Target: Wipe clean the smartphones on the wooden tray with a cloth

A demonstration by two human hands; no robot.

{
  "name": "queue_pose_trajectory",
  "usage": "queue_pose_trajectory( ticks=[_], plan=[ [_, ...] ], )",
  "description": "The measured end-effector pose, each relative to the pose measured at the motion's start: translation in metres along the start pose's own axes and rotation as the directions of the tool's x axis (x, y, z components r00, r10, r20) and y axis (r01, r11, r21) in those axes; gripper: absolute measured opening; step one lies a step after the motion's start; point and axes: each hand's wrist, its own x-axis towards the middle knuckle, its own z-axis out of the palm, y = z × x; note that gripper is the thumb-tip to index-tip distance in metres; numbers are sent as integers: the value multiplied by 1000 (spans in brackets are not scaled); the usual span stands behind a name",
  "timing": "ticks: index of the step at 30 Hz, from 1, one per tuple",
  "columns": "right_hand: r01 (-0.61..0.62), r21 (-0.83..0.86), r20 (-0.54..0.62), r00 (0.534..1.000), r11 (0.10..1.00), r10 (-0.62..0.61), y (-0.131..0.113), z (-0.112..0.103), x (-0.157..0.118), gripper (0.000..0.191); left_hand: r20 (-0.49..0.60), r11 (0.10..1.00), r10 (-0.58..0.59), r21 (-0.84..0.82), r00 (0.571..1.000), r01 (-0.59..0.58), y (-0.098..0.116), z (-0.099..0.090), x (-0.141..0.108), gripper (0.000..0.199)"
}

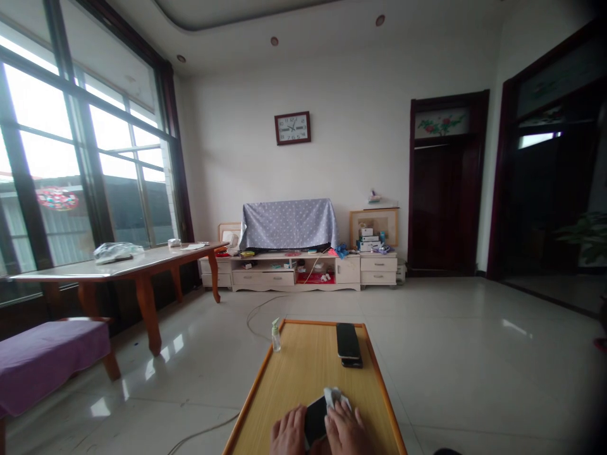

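Observation:
A dark phone (pixel 315 419) with a light edge lies on the wooden table (pixel 303 373) near its front. My left hand (pixel 288 431) rests along the phone's left side, its fingers close together and holding that edge. Over the right side of the phone is my right hand (pixel 345 428), pressing a crumpled white cloth (pixel 336 397) against it. Farther back on the table, toward the right, two dark phones (pixel 348 343) lie one partly over the other. A small clear spray bottle (pixel 275 336) stands upright at the back left corner.
A cable (pixel 203 433) runs over the floor left of the table. Farther left are a long table (pixel 156 260) and a bench with a purple cover (pixel 52 360). A low cabinet (pixel 263 278) with a cloth-covered object (pixel 289 224) stands against the far wall.

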Motion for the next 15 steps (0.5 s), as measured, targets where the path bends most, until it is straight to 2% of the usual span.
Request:
queue_pose_trajectory(
  ticks=[5,9,12,15],
  plan=[
    [45,82,-9,999,996,-44,-9,10,-9,46,19,1000,2,29,1000,-3,-4,5,1,78],
    [-40,59,22,999,997,38,1,-6,-1,47,11,1000,-1,28,1000,1,-3,6,4,78],
    [-53,10,12,999,999,53,8,-13,3,46,13,999,-9,36,1000,9,-2,4,4,78],
    [-13,-1,18,1000,1000,13,1,1,-3,45,22,999,-2,46,1000,1,0,2,1,77]
  ],
)
